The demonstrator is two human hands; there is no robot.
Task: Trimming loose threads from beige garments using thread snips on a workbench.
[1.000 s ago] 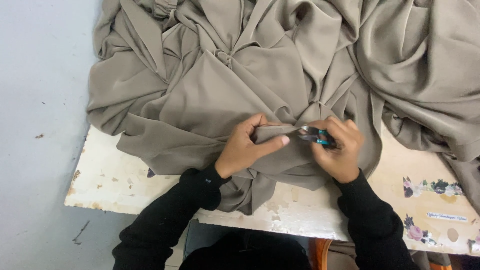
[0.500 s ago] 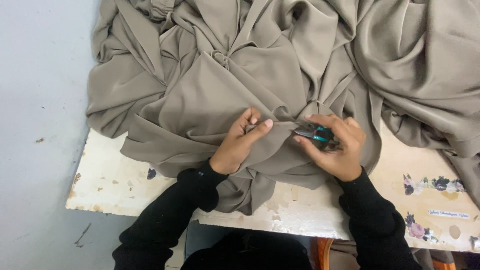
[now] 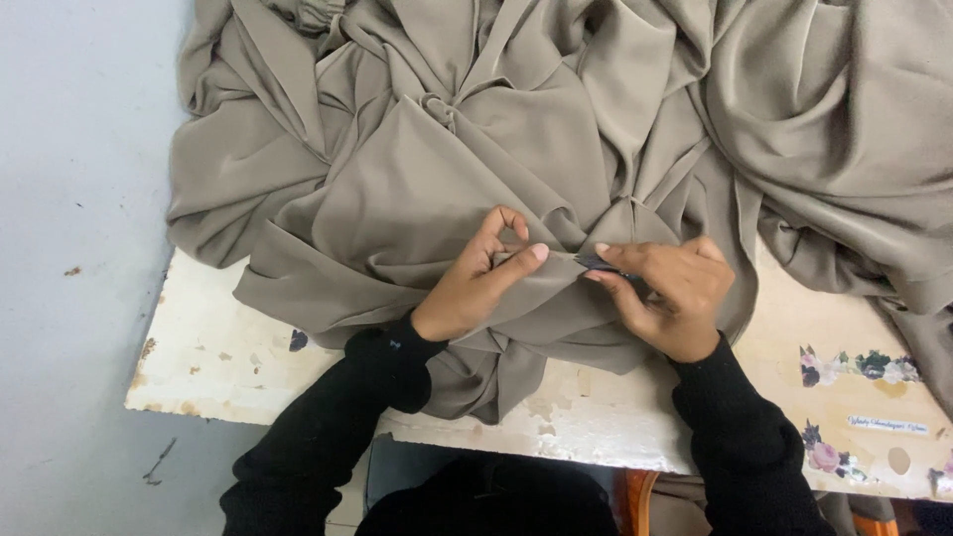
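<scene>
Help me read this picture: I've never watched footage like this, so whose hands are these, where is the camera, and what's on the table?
No machine here: a person's two bare hands in black sleeves, seen from a camera on their own head, looking down. A large heap of grey-brown cloth covers a worn white table. The left hand pinches a fold of the cloth. The right hand has a grip on a small dark tool at that fold; most of it is hidden, so I cannot tell its kind.

The taupe cloth (image 3: 476, 169) looks smooth, softly draped, faintly sheened — the table (image 3: 218, 357) is cream-painted, chipped and rough, its far end bearing flower stickers (image 3: 844, 365).
</scene>
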